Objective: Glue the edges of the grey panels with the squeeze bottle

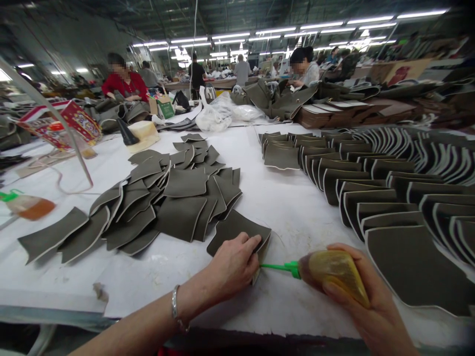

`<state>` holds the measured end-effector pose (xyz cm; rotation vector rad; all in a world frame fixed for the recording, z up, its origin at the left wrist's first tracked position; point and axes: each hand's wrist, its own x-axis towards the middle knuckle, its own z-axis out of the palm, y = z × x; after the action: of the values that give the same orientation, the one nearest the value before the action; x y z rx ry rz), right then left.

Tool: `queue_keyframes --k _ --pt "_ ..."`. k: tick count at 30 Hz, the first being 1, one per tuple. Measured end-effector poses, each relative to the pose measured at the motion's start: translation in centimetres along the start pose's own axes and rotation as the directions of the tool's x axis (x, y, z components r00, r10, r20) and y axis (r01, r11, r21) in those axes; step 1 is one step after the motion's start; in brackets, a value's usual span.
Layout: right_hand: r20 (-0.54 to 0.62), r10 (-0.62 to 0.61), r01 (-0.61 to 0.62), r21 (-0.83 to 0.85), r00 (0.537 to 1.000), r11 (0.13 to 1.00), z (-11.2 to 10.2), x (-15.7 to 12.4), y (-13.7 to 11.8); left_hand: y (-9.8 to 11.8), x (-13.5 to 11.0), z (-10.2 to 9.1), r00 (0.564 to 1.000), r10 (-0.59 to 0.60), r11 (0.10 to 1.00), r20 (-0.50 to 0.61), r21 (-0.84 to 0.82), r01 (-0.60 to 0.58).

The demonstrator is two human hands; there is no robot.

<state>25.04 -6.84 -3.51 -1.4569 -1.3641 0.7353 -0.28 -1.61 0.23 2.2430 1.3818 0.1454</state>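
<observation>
My right hand [365, 296] is wrapped round a squeeze bottle [330, 274] of yellowish-brown liquid, lying nearly level. Its thin green nozzle [276, 267] points left, with the tip close to the fingers of my left hand [237, 259]. That hand grips a dark grey leather piece [232, 230] near its right edge, fingers curled over it. The piece's underside shows partly below my fingertips; the rest is hidden by the hand. Just beyond lies a loose heap of similar leather pieces [185, 183].
Overlapping rows of curved leather pieces [382, 198] fill the right of the white-covered table [156, 287]. A second bottle [31, 206] with a green cap lies at far left, near a slanted pole [52, 111]. Plastic bags [218, 111] sit at the back; several people work beyond.
</observation>
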Motion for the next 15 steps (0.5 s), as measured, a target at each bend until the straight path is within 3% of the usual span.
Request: queue_keyframes --k 7,10,15 --pt "-0.08 -0.004 0.002 -0.025 0.997 1.0 -0.7 1.5 2.0 0.0 0.1 0.0 1.0 -0.007 1.0 0.0 -0.001 0.007" --pt "-0.022 0.026 -0.026 0.011 0.999 1.0 -0.1 0.3 1.1 -0.1 0.1 0.1 1.0 0.002 1.0 -0.014 -0.012 -0.003" --pt "0.026 0.182 -0.183 0.217 0.983 0.959 1.1 -1.4 -0.8 -0.3 0.1 0.2 0.999 0.02 0.999 -0.027 -0.037 -0.021"
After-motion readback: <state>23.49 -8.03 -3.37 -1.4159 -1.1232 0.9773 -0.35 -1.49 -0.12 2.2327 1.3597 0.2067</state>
